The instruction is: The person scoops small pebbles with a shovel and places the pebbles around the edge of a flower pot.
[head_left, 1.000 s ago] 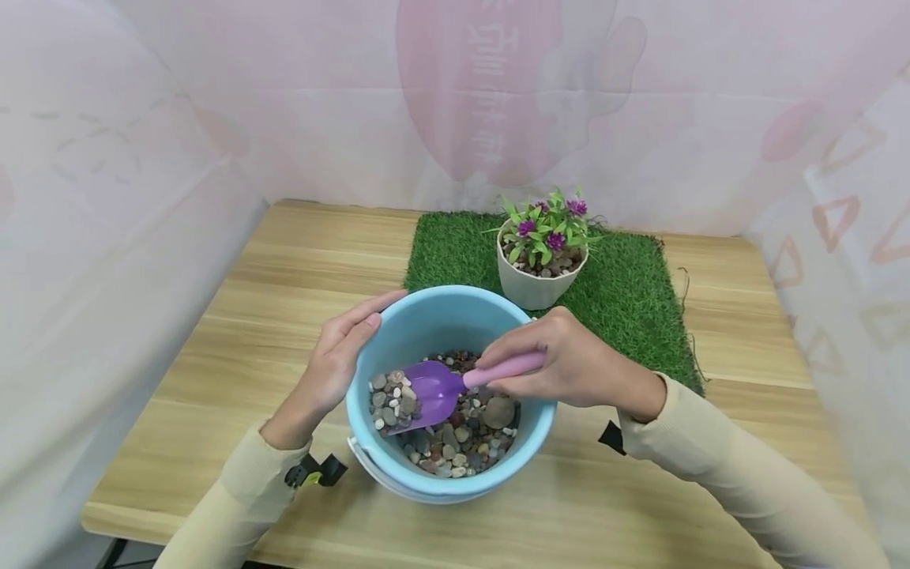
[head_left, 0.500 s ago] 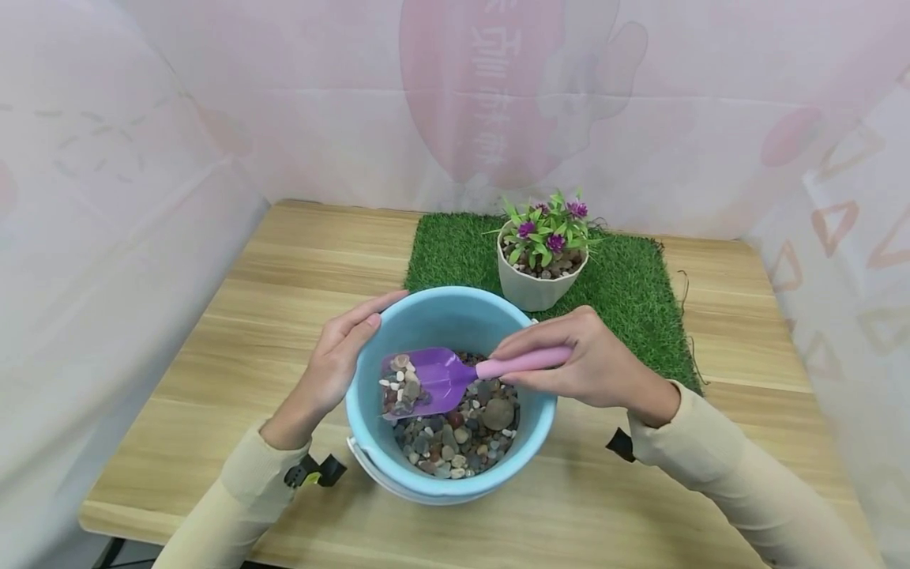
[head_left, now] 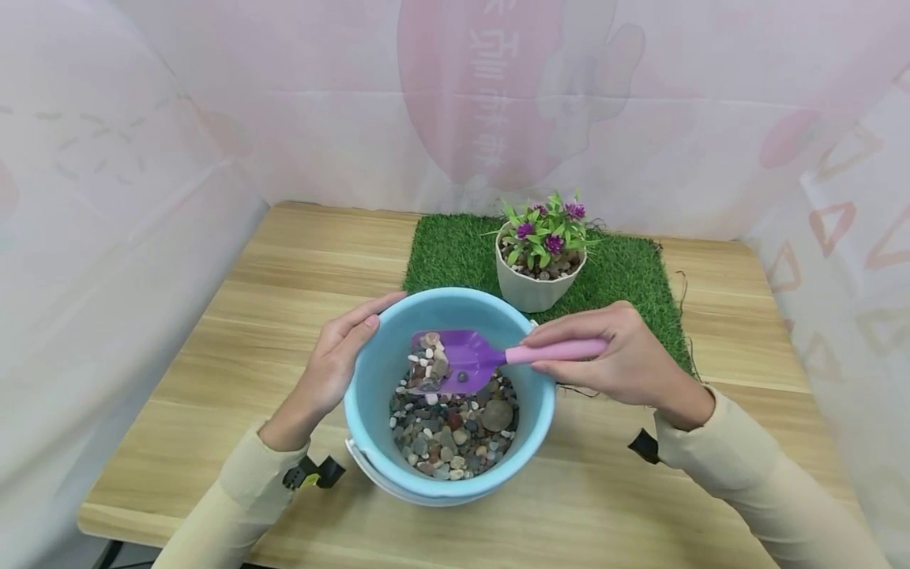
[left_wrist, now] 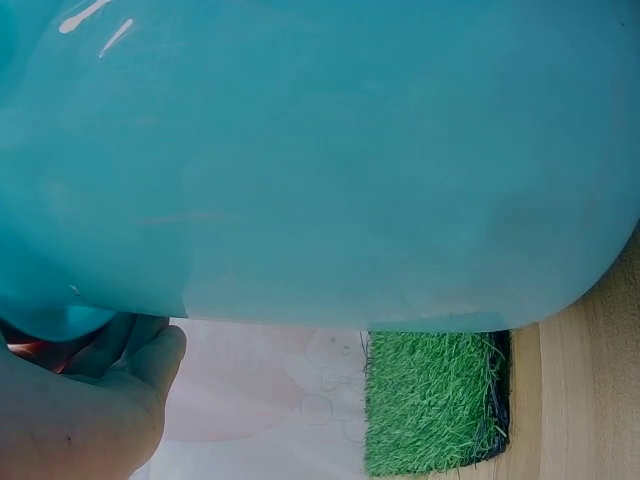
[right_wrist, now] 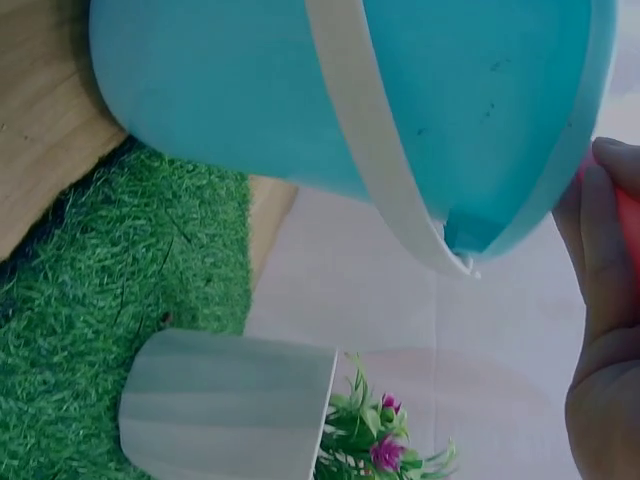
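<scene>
A light-blue bucket (head_left: 364,442) stands on the wooden table, with mixed pebbles (head_left: 455,442) covering its bottom. My left hand (head_left: 332,359) holds the bucket's left side, thumb at the rim and fingers along the outside. Between the fingers and thumb of my right hand (head_left: 611,352) is the pink handle of a purple scoop (head_left: 465,352). The scoop's blade is over the pebbles, inside the bucket's opening, and carries a small load of stones near its front edge. In the right wrist view, the right hand (right_wrist: 605,330) is beside the rim, and the blade is hidden.
Behind the bucket, a white flower pot (head_left: 529,291) with purple flowers and pebbles stands on a green turf mat (head_left: 633,284). The bucket's white handle (head_left: 384,474) hangs down its side. Pale printed cloth (head_left: 320,134) walls in the table (head_left: 284,284).
My right hand has drawn the scoop right and up from the bucket's left side, tilting the handle level. Fewer stones lie on the blade than a second ago. The left hand stays put.
</scene>
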Motion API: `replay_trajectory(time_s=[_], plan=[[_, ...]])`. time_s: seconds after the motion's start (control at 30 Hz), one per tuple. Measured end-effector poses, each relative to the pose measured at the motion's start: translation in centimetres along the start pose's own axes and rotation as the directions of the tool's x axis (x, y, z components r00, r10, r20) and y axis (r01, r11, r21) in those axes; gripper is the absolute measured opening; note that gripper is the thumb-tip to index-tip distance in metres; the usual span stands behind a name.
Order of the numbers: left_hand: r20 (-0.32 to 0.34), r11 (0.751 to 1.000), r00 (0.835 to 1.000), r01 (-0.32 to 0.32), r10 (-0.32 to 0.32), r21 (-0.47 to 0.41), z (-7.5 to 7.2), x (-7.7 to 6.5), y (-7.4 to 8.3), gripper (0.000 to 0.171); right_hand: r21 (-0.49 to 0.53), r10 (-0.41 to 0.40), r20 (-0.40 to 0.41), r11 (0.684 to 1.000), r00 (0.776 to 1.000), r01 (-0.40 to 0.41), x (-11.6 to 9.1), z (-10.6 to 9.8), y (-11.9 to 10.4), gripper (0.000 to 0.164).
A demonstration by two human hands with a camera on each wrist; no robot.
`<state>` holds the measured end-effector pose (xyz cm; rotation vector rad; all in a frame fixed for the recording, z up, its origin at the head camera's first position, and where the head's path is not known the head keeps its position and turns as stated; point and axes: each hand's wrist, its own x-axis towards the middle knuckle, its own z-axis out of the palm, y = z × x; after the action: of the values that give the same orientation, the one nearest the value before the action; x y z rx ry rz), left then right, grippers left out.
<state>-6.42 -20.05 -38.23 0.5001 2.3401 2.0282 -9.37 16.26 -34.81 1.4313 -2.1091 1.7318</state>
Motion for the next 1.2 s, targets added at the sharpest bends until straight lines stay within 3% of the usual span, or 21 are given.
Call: replay_trajectory(time_s=[0.6, 1.07, 1.2], plan=[[-0.014, 1.0, 1.0, 0.008, -0.008, 0.013, 0.0, 0.0, 0.1, 0.045, -0.087, 0.018, -0.099, 0.996, 0.995, -0.027, -1.9, -2.6, -1.1, 0.042], [-0.004, 1.0, 1.0, -0.008, 0.008, -0.01, 0.0, -0.1, 0.0, 0.045, -0.054, 0.124, -0.195, 0.989, 0.973, -0.137, -3.9, -4.3, -1.9, 0.041], [-0.002, 1.0, 1.0, -0.009, 0.009, -0.013, 0.0, 0.0, -0.1, 0.045, -0.054, 0.113, -0.214, 0.99, 0.97, -0.127, -4.6, -4.9, -1.8, 0.042]])
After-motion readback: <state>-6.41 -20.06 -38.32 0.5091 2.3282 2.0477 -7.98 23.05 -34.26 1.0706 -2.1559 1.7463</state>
